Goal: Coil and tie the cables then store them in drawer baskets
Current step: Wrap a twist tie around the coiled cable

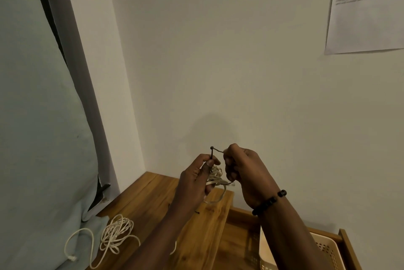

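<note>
Both hands were up in front of the wall, working a thin dark tie (215,150) w/ a small bead at its end. Left hand (194,182) had fingers curled, thumb & forefinger pinching the tie's stem just under the bead, while the same hand seemed to cradle the coiled cable (215,177), a pale bundle sitting between the two hands, one loop drooping below them. Right hand (242,173) was closed too, pinching the tie's other end near its fingertips; a dark strand ran out under its lower fingers.

Looked like the tying step, coil done, knot not yet snug. To do it well, I'd say: keep the left grip firm on the bundle so loops don't spring, pull w/ the right evenly, cinch around the coil's middle, not one strand.

A second loose cable (115,234) lay below & left of the left arm, uncoiled. The drawer basket (325,248) sat below the right forearm, partly hidden.
</note>
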